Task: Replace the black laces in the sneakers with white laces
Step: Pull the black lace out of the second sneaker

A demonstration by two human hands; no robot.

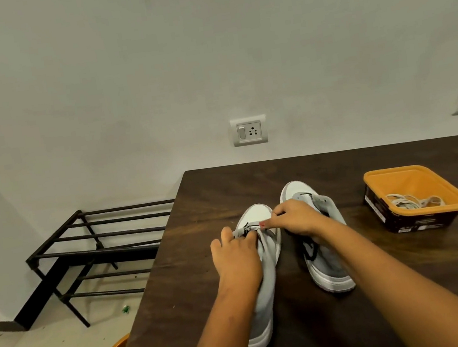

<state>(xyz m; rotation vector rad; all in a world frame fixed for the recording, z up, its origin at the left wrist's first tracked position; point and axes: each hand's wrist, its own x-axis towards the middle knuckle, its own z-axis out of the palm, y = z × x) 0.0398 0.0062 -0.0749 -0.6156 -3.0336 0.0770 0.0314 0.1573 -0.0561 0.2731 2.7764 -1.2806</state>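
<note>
Left hand (234, 255): fingers are curled, and the gray side flap of the left shoe (270, 261) is gripped.
Right hand (292, 217): that shoe's front lace holes are pinched by the fingertips.
Right shoe (326, 265): gray and white, set just beside; a loose black lace (309, 251) is seen on it.
Tub (434, 190): orange, square, farther right; white laces (413, 202) are piled inside.
Table (410, 280): dark wood.

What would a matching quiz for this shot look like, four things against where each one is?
Things: 1 left sneaker; 2 right sneaker; 3 white laces; 4 shoe rack.
Places: A on the floor beside the table; B in the orange tub; C on the table, nearest the shoe rack; D between the other sneaker and the tub.
Pairs: 1-C, 2-D, 3-B, 4-A.
</note>
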